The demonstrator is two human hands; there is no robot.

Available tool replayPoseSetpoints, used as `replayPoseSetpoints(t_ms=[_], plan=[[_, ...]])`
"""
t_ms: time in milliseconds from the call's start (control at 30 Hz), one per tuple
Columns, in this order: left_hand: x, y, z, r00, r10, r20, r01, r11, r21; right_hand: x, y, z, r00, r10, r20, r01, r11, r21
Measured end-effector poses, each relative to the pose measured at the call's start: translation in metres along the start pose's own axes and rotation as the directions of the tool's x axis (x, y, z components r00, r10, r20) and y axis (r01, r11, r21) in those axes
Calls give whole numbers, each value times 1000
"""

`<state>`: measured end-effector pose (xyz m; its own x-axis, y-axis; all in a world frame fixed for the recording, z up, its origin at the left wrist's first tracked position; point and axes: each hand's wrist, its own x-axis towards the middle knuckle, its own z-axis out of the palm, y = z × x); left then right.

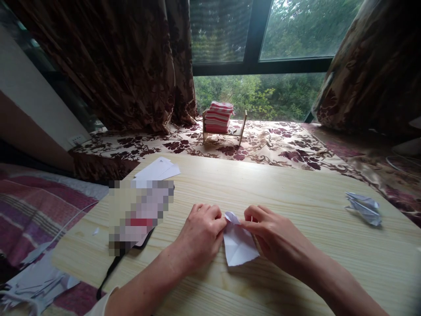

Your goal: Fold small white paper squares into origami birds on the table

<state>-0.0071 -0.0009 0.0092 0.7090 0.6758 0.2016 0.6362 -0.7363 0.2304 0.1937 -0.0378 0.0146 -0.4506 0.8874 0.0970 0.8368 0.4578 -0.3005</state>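
Observation:
A small sheet of white paper point(239, 246) lies on the wooden table between my two hands, with crease lines across it. Its far end curls up and over toward me. My left hand point(204, 232) is closed, thumb and forefinger pinching the paper's far left corner. On the other side my right hand point(263, 226) pinches the far right part of the curled end, its other fingers bent in. The fingertips partly cover the paper's side edges.
Folded white paper pieces point(363, 208) rest at the table's right. Flat white sheets point(158, 169) lie at the back left, beside a phone-like object point(144, 219), blurred out, with a black strap point(110, 272). A small rack point(242, 127) holding folded striped cloths point(219, 117) stands on the windowsill.

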Motion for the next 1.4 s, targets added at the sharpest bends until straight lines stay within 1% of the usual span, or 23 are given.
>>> replayPoseSetpoints(t_ms=[100,300,433,533,633,833,1000,1167,1233,1400], plan=[[-1,2,-1,999,-28,18,27,999,35,-2,-1,0,1000,5,18,-4,999,-45],[-2,6,0,999,-41,-1,40,995,92,1,-6,0,998,46,40,-42,993,-106],[-6,5,1,999,-30,-32,32,999,42,1,-10,1,997,69,23,-66,992,-107],[-12,4,1,998,-3,-70,4,1000,9,0,-10,3,997,68,-33,-71,993,-96],[-14,4,0,998,21,-61,-20,1000,16,-2,-9,5,997,46,-69,-52,995,-90],[-11,6,0,999,-14,-46,16,999,40,-4,-7,6,998,43,-45,-47,995,-90],[-13,6,5,995,-10,-96,13,1000,28,-4,-7,8,998,12,-66,-20,992,-123],[-17,6,6,995,-3,-105,6,1000,27,-5,-7,11,994,-26,-102,11,989,-147],[-22,8,5,995,-6,-103,6,1000,2,-5,-6,12,995,-21,-98,7,991,-136],[-29,14,5,996,19,-87,-23,998,-51,-7,-6,11,999,23,-45,-28,994,-110]])
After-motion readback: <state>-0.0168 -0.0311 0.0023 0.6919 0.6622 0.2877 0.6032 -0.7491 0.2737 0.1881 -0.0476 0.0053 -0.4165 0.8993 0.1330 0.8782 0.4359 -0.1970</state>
